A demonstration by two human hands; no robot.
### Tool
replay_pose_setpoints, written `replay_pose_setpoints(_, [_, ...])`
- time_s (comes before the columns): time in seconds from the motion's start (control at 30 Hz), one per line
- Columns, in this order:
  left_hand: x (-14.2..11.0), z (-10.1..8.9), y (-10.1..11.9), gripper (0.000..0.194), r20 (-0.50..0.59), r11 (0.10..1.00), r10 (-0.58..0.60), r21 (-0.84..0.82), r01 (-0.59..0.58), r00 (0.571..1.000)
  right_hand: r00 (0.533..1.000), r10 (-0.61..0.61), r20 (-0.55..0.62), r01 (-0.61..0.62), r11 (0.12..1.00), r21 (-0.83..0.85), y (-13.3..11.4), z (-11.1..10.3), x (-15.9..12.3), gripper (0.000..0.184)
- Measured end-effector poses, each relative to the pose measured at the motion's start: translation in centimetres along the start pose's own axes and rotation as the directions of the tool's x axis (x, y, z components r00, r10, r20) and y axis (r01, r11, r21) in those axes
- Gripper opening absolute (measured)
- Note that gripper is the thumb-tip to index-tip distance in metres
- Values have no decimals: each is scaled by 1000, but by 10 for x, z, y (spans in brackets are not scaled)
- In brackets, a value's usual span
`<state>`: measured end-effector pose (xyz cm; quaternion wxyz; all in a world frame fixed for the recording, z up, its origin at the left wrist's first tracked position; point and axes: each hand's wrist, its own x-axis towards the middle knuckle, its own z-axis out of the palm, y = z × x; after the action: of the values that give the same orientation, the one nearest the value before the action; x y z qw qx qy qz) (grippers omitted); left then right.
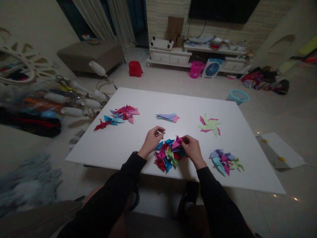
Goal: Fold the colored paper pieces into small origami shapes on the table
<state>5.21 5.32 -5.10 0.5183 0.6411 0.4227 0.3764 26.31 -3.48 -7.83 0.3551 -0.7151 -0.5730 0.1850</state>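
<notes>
My right hand (pixel 192 148) pinches a magenta folded paper crane (pixel 177 142) at its edge, just above a pile of folded paper cranes (pixel 168 158) in red, blue, pink, purple and green. To the left, my left hand (pixel 154 138) hovers over the far left side of this pile. Its fingers are curled with a gap at the thumb, and nothing shows between them. The pile lies near the front edge of the white table (pixel 138 148).
More paper cranes lie in a left group (pixel 121 115) and a right group (pixel 225 161). Farther back are a stack of folded papers (pixel 167 117) and a green-and-pink pinwheel-like paper arrangement (pixel 210 125). A lamp with white shades (pixel 90 103) stands by the table's left side.
</notes>
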Motion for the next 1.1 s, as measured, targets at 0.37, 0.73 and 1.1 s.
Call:
replay_pose_setpoints(0.37, [2, -10, 2, 15, -19, 1000, -3, -11, 3, 1000, 1000, -14, 3, 14, 991, -135, 3, -5, 0, 16])
replay_pose_setpoints(0.73, [19, -43, -20, 24, -108, 994, -33, 103, 45, 994, 999, -18, 34, 21, 996, -88, 6, -5, -3, 18])
replay_pose_setpoints(1.1, [34, -125, -70, 28, -390, 947, -250, 93, 308, 887, 999, -5, 45, 9, 995, -101, 2, -7, 0, 20])
